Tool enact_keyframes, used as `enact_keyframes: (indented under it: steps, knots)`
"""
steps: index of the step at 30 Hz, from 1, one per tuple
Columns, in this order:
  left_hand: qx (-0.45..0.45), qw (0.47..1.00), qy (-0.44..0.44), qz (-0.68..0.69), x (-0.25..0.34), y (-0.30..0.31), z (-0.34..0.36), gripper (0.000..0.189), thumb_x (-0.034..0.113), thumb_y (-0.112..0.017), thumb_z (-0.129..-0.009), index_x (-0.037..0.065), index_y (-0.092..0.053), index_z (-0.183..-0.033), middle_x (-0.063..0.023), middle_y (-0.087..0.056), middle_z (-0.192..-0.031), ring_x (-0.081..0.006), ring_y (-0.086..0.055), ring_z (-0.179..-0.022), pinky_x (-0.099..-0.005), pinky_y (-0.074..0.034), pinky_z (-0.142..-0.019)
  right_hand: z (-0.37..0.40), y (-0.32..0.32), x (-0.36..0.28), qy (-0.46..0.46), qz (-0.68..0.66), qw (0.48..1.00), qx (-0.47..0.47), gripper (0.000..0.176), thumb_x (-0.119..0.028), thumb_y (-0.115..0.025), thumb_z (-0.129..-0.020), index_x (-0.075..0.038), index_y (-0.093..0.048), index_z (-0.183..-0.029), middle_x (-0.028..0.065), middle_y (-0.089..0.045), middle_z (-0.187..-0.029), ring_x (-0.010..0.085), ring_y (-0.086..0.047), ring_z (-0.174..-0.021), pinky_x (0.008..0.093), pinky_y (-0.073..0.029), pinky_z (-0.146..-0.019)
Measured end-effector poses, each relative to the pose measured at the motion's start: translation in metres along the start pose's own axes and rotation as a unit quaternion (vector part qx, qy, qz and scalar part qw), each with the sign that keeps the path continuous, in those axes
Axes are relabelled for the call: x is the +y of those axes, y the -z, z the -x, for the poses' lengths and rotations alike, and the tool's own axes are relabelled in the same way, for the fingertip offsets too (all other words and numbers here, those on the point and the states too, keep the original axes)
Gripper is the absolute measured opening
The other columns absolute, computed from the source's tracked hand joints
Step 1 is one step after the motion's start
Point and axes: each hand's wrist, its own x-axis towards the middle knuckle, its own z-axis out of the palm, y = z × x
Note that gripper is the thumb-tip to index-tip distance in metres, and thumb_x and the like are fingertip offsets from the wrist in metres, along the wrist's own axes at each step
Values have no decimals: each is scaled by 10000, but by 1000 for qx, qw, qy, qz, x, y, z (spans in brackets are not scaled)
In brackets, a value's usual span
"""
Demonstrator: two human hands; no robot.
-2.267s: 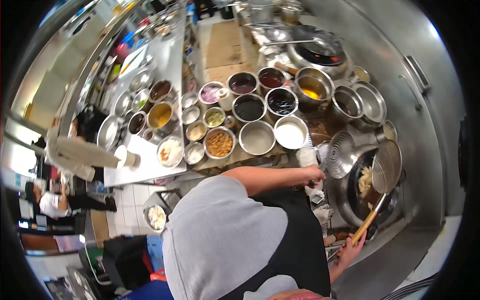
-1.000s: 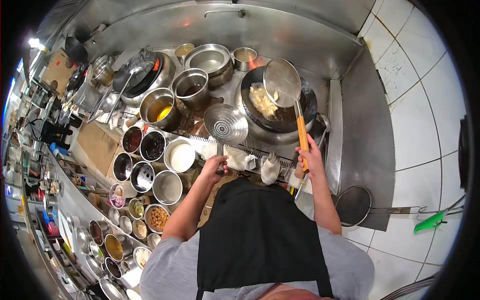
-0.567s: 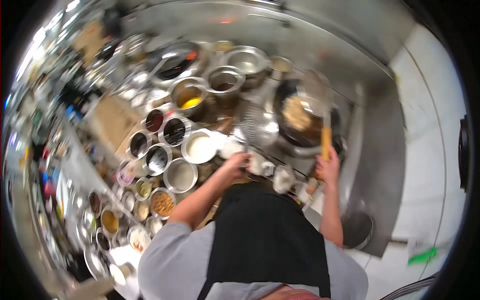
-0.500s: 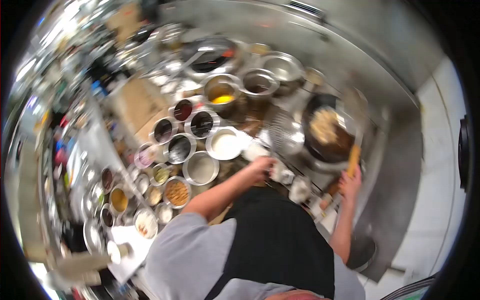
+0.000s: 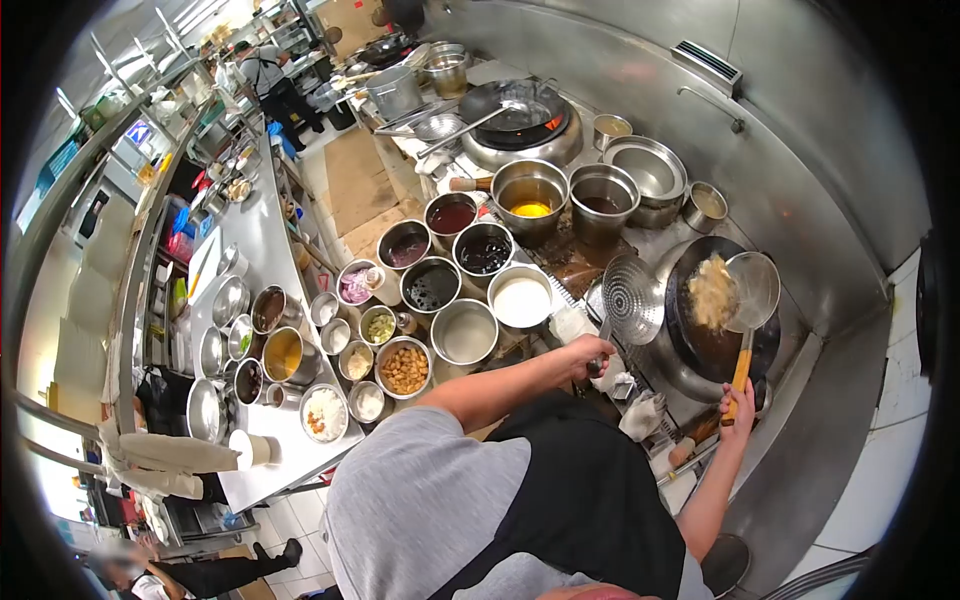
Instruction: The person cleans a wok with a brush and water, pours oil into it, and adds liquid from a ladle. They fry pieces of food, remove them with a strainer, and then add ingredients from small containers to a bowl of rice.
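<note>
Left hand (image 5: 590,352), as I read it on my screen, is wrapped tight round the thin handle of the perforated skimmer (image 5: 633,298), fingers pressed together on the metal. The skimmer's round disc stands tilted at centre right of the frame, just beside the left rim of the wok (image 5: 690,352) and above the desk edge.

Right hand (image 5: 738,400) sits lower right, closed round the low end of the ladle's wooden handle. The ladle (image 5: 752,290) runs up from there, and its shiny bowl hangs over the right half of the wok. A pale heap of food (image 5: 712,290) lies in the dark wok, touching or just beside the ladle bowl; I cannot tell which.

Left of the skimmer I see a cluster of steel bowls: one with white liquid (image 5: 522,298), a nearly bare one (image 5: 465,332) below it, and two with dark sauce (image 5: 430,285). A bowl of browned chunks (image 5: 404,368) sits near the forearm. Further up, a pot of yellow oil (image 5: 529,198) stands beside another pot (image 5: 603,200), and a second wok (image 5: 520,110) holds a long-handled tool.

A crumpled cloth (image 5: 638,415) lies between the two hands. In the upper left, well apart, another person (image 5: 270,75) stands in the aisle beside the long steel desk (image 5: 255,225).
</note>
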Motion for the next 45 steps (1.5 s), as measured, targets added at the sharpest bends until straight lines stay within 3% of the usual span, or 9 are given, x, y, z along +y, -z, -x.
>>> enact_keyframes:
  steps: [4, 13, 21, 24, 31, 36, 38, 40, 45]
  knots:
    - [17, 1000, 3, -9, 3, 0, 4, 71, 106, -594, -861, 45, -558, -851, -26, -501, -614, -139, -502, -504, -301, -472, -434, 20, -17, -1, -6, 24, 999, -30, 650, 4, -508, -855, -118, -278, -1451, 109, -584, -903, 92, -491, -564, 194, -406, -438]
    - [0, 1000, -2, -25, 2, 0, 2, 93, 104, -596, -857, 56, -564, -783, -26, -497, -624, -132, -492, -517, -289, -482, -456, 94, -44, -13, 80, 262, 962, 8, 667, 60, -513, -831, -129, -335, -1446, 68, -581, -905, 45, -460, -515, 161, -364, -381]
    - [0, 1000, -5, 24, -6, 4, -20, 99, 118, -626, -838, 67, -555, -793, -32, -470, -638, -143, -489, -555, -317, -460, -468, 130, -43, -22, 45, 209, 977, 19, 667, 18, -583, -831, -156, -357, -1434, 31, -561, -803, 37, -441, -480, 176, -352, -363]
    - [11, 1000, -5, -4, -1, 1, -14, 108, 118, -635, -829, 73, -544, -863, -43, -479, -752, -142, -466, -558, -305, -433, -473, 124, -30, -22, 53, 208, 976, 47, 688, -22, -649, -817, -165, -367, -1427, 4, -533, -702, 43, -423, -433, 191, -341, -353]
    - [-23, 999, 27, -5, 10, 1, -6, 87, 101, -576, -873, 52, -513, -837, -24, -492, -647, -122, -475, -518, -265, -420, -440, 82, 5, -29, 117, 191, 967, 119, 665, 10, -600, -822, -106, -352, -1428, 25, -521, -770, 78, -459, -487, 229, -378, -386]
    - [-23, 999, 34, -8, 13, 1, -11, 87, 90, -576, -869, 44, -514, -828, -33, -494, -634, -136, -481, -516, -273, -433, -445, 57, 18, -19, 97, 225, 956, 161, 684, 40, -573, -815, -93, -330, -1440, 47, -537, -804, 92, -470, -498, 237, -386, -389]
    - [-27, 999, 19, 2, 12, 2, -15, 84, 85, -579, -864, 42, -515, -829, -34, -492, -634, -142, -482, -521, -280, -449, -456, 59, 17, -11, 66, 214, 964, 142, 717, 33, -559, -818, -107, -277, -1462, 86, -559, -832, 107, -479, -504, 242, -395, -391]
    - [-19, 1000, 13, 3, 12, -1, -14, 100, 98, -576, -871, 47, -507, -820, -25, -487, -613, -133, -473, -499, -274, -437, -449, 70, 8, -1, -1, 36, 995, 96, 682, -6, -544, -832, -128, -277, -1447, 116, -582, -842, 112, -490, -522, 220, -423, -424]
    - [-13, 1000, 8, 4, 8, -6, -31, 91, 90, -575, -871, 34, -517, -828, -26, -498, -640, -124, -486, -502, -257, -435, -443, 75, -5, 24, -89, -162, 983, 4, 553, -2, -501, -848, -130, -353, -1365, 168, -566, -952, 123, -491, -585, 201, -423, -442]
